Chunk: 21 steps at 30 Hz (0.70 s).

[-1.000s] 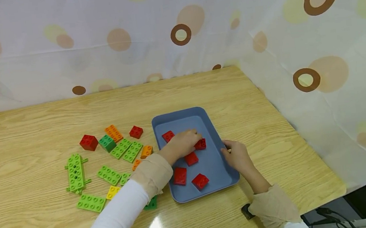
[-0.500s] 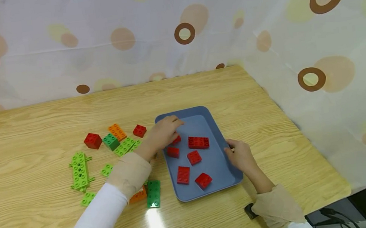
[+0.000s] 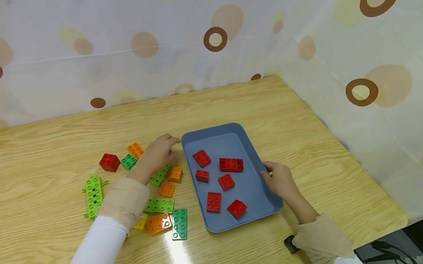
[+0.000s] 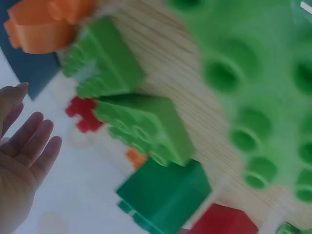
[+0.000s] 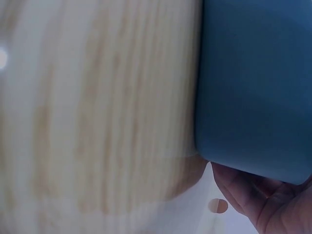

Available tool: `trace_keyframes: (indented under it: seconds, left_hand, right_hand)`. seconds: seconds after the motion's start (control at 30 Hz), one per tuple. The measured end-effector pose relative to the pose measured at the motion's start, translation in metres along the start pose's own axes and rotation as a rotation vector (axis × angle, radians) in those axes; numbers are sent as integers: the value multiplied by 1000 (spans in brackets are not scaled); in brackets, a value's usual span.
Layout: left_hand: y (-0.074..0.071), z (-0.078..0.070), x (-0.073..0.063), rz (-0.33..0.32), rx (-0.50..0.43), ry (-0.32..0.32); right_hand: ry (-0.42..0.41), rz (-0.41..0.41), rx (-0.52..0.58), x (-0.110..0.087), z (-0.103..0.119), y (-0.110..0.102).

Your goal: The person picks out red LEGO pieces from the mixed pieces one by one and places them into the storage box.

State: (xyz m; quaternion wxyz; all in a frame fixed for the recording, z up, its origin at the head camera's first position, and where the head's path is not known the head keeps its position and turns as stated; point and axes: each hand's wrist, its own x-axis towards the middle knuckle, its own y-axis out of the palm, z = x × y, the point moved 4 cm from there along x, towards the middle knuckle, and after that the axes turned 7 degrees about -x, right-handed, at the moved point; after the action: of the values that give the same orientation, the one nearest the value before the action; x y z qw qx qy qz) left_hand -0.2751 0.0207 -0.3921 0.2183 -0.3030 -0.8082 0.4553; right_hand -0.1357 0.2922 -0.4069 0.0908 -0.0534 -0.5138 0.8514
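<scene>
My left hand [image 3: 156, 155] reaches over the loose building bricks left of the blue-grey tray [image 3: 226, 141], its fingertips near the tray's far left corner. In the left wrist view its fingers are spread with nothing between them. A small red brick [image 4: 85, 114] shows just beyond them there; in the head view the hand hides it. My right hand [image 3: 281, 180] holds the tray's right rim, thumb at the edge and fingers [image 5: 239, 187] under it. Inside the tray lie several red bricks, among them a long one [image 3: 231, 164] and a square one [image 3: 237, 208].
Around the left hand lie a red brick [image 3: 109, 162], a dark green brick [image 3: 128, 161], orange bricks [image 3: 159, 223], lime bricks [image 3: 160, 205] and a flat green brick [image 3: 179, 224]. A lime wheel base [image 3: 94, 193] is farther left. A patterned curtain [image 3: 177, 35] hangs behind the wooden table [image 3: 59, 136].
My left hand has moved left, from over the red bricks in the tray to the loose bricks beside it. The right hand keeps its hold on the rim.
</scene>
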Motion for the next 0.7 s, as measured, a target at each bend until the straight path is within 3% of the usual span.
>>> trace_keyframes:
  seconds: [0.23, 0.7]
  left_hand:
    - [-1, 16, -3, -8, 14, -23]
    - [6, 25, 2, 17, 73, -30]
  right_hand:
    - [2, -10, 11, -1, 1, -1]
    - [10, -3, 10, 1, -3, 1]
